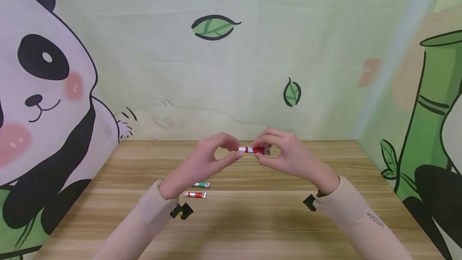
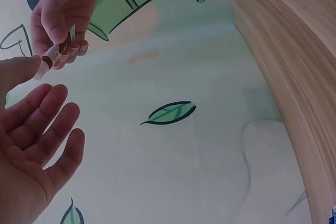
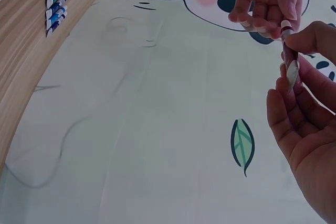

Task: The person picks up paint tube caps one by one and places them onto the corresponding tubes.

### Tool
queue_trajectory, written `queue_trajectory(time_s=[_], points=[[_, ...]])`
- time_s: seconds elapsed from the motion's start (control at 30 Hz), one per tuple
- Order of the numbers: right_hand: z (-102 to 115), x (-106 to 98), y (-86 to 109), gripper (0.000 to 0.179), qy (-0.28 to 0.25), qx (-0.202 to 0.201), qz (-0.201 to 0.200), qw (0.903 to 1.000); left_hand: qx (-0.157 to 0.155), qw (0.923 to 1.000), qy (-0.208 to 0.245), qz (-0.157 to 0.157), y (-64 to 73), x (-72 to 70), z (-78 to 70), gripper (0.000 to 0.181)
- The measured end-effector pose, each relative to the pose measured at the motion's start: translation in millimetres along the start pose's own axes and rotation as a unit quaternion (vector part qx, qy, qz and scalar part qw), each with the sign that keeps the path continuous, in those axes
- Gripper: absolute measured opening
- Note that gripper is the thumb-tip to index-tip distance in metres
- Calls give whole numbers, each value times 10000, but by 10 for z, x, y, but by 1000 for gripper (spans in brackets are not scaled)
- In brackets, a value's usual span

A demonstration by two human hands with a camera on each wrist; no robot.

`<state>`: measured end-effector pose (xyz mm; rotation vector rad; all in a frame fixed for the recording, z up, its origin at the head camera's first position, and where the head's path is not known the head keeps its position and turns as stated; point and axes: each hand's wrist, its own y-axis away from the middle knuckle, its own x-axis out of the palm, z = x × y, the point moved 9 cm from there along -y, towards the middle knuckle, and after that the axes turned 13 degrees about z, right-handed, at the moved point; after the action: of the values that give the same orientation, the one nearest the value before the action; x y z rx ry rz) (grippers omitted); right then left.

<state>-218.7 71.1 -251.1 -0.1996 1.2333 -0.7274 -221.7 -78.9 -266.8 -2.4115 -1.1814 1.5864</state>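
A small red-and-white paint tube [image 1: 258, 150] is held up above the far part of the table, lying level with its white cap toward the left. My right hand [image 1: 288, 151] pinches its red body near the crimped end between thumb and fingers. At the other end, the thumb and fingertips of my left hand [image 1: 209, 155] close around the white cap [image 2: 40, 72]. The left hand's other fingers spread away from the tube in the left wrist view. In the right wrist view, the tube [image 3: 290, 59] slants between both hands.
On the wooden table [image 1: 252, 220], a red paint tube [image 1: 196, 195] and a green one [image 1: 202, 184] lie near my left wrist, which hides others. Several tubes [image 3: 56, 6] form a row in the right wrist view. A panda-printed cloth [image 1: 231, 71] stands behind the table.
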Motion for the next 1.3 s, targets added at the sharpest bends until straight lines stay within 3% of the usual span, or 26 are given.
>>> queue_trajectory(time_s=[0.2,0.57,0.9,1.3], points=[[33,21,-8,19,89,-93,60,9999,-207,9995,-57,225,3,45,28,15],[41,39,-2,18,229,-82,31,9997,-43,9998,-92,151,5,28,-14,13],[55,66,-3,19,372,-176,34,9991,-237,9993,-196,229,11,56,-1,16],[-9,96,15,15,69,28,80,9999,114,9992,-386,9,31,42,-65,11]])
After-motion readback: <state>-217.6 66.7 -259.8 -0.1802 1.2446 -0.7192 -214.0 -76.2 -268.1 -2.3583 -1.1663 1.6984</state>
